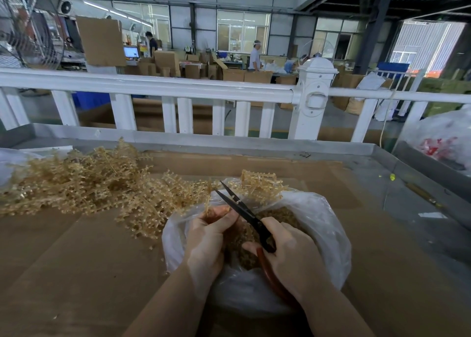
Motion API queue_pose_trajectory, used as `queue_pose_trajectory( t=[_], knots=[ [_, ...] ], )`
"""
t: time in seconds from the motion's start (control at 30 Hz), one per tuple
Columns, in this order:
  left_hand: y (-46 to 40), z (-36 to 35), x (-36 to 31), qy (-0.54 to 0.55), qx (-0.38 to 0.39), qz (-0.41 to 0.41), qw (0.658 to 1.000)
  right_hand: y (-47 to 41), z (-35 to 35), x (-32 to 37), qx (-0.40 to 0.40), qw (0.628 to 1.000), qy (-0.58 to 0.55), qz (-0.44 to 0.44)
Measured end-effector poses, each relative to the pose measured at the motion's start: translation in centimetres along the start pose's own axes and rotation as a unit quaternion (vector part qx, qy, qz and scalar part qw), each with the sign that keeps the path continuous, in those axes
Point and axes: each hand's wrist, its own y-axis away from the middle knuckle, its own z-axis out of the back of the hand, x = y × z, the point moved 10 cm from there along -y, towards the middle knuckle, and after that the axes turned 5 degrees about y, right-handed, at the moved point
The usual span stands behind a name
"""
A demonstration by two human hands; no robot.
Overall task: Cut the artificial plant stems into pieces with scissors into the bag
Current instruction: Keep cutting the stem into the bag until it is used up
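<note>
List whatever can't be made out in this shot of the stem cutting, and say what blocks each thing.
Head view only:
- Scissors: the handles are mostly hidden inside the right hand.
- Stem being cut: its lower part is buried in the left hand.
- Bag: how full it is cannot be told; both hands cover the opening.
- Stem pile: its left end is cut off by the frame edge.

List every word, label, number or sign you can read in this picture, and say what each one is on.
None can be read.
Red print on the clear plastic bag at far right: too blurred and crumpled to read.
Computer screen in the background: too small to read.
Scissors, cutting bag, cardboard sheet: no markings visible.
</note>
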Motion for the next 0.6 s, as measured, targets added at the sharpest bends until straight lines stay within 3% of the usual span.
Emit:
queue_pose_trajectory(
  t=[0.6],
  knots=[
    [-0.49, 0.65, 0.35, 0.011, -0.007, -0.007, 1.000, 0.21, 0.80, -0.13, -0.022, 1.000, 0.003, -0.013]
  ],
)
